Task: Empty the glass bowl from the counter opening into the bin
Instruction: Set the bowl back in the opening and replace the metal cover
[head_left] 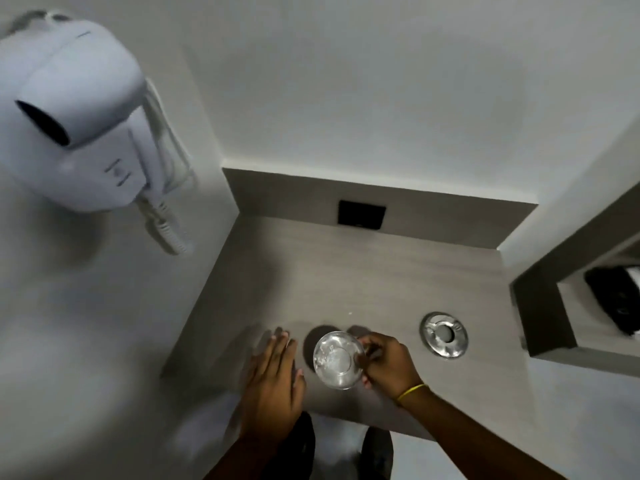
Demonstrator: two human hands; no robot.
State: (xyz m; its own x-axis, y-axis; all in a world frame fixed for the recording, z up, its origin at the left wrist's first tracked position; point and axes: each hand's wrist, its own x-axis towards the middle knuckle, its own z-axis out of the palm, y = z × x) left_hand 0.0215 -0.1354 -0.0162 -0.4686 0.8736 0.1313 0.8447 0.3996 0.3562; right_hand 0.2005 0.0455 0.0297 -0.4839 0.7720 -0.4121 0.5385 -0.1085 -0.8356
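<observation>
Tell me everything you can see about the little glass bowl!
The glass bowl is small, round and see-through, with shiny glints on its rim and base. It looks empty, though blur makes that hard to tell. The right hand grips its right edge with the fingers, holding it tipped toward the camera, just in front of a dark round opening in the grey counter. The left hand is flat beside it, not touching.

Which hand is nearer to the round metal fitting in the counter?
Right. The right hand grips the glass bowl just left of the metal fitting. The left hand lies flat on the counter, farther left, beyond the bowl.
</observation>
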